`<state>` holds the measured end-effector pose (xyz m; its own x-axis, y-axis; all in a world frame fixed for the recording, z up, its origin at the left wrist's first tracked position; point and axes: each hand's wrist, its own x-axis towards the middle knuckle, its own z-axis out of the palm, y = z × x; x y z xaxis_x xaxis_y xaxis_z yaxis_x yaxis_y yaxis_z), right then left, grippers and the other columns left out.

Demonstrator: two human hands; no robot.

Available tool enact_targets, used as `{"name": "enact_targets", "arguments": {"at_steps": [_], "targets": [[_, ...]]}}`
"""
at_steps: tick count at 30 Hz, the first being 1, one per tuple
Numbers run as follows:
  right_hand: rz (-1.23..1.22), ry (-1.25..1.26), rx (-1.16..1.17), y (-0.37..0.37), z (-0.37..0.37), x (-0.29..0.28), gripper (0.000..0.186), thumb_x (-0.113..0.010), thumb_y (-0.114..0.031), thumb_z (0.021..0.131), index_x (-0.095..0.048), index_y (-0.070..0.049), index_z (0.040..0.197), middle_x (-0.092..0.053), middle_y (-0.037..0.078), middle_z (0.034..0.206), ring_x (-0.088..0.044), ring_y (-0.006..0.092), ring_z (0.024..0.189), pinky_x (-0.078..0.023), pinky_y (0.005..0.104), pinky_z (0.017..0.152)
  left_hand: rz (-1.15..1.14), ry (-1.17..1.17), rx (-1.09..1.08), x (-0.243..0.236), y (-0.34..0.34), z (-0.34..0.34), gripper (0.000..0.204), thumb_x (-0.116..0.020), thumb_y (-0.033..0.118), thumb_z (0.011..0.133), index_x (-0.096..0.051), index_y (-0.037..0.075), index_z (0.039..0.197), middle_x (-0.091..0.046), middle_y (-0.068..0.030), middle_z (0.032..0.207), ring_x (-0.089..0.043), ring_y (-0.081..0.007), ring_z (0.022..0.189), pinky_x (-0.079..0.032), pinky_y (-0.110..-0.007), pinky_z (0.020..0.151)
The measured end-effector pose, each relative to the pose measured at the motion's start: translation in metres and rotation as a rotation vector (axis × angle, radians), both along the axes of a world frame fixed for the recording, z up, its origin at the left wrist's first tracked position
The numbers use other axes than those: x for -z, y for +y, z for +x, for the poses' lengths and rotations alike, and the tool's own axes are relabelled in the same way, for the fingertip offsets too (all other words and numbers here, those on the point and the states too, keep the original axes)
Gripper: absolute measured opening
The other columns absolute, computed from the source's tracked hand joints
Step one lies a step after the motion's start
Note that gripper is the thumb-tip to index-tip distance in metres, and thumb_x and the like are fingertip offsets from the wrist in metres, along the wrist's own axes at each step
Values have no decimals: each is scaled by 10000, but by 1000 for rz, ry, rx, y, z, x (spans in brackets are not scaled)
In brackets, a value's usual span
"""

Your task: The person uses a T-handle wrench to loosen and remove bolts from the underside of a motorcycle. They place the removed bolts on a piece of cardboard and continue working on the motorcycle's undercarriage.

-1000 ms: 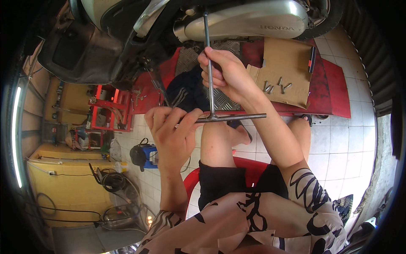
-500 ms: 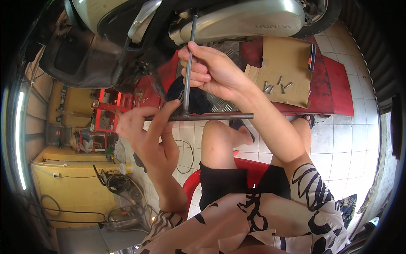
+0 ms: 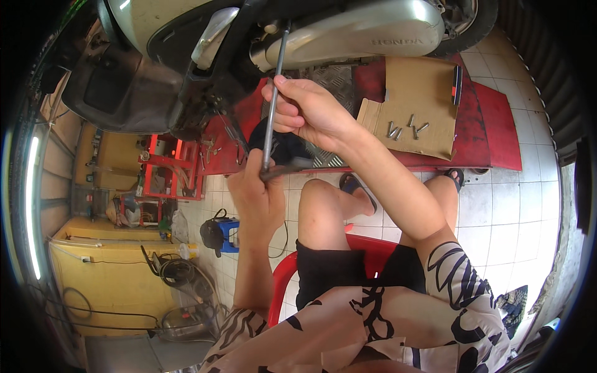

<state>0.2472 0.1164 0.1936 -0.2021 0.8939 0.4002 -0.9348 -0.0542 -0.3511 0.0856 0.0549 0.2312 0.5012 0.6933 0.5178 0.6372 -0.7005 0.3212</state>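
Since a moment ago my left hand (image 3: 258,193) has closed back around the crossbar of the T-handle wrench (image 3: 271,105); half a second back its fingers were spread open beside the bar, and the shaft has swung a little more upright toward the engine.

The scooter (image 3: 186,56) fills the top of the view, parked on the red lift platform (image 3: 497,124), its silver engine cover (image 3: 354,31) catching the light. I sit on a red stool (image 3: 283,280) at the platform's near edge, knees up against it. A sheet of cardboard (image 3: 416,87) lies toward the platform's right end, with a few loose bolts (image 3: 404,129) on it, well apart from my hands.

The wrench runs from the underside of the engine down to my left hand. My right hand (image 3: 308,112) is clenched on the shaft about halfway up, steadying it; my left hand's fingers are wrapped round the handle at the bottom.

I judge the risk is the socket end slipping off whatever it sits on: that end is hidden in shadow, so if I lean the shaft off line while turning, it could cam out and round the fastener or bang my knuckles on the casing.
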Motion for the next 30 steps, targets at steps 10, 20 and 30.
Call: {"name": "enact_targets", "arguments": {"at_steps": [10, 20, 30], "targets": [[296, -284, 1, -13, -4, 8, 323, -581, -344, 955, -550, -32, 881, -507, -21, 740, -459, 41, 620, -378, 164, 530, -1140, -1128, 715, 32, -15, 47, 540, -285, 589, 981, -391, 80, 834, -312, 32, 585, -309, -95, 502, -278, -269, 500], [-5, -223, -5, -29, -5, 7, 268, -540, -305, 982, -520, -66, 863, -395, -41, 603, -314, 28, 489, -249, 201, 459, -614, -623, 423, -24, -81, -19, 340, -539, 205, 949, -587, -17, 1202, -680, -39, 772, -579, -90, 606, -440, -225, 570], [-154, -250, -65, -21, -10, -4, 217, -527, -259, 989, -502, -78, 873, -342, -47, 630, -297, 45, 515, -264, 212, 493, -495, -377, 131, 32, -68, 8, 641, -579, 224, 883, -318, -79, 1384, -628, -168, 638, -639, -365, 601, -505, -457, 559]]}}
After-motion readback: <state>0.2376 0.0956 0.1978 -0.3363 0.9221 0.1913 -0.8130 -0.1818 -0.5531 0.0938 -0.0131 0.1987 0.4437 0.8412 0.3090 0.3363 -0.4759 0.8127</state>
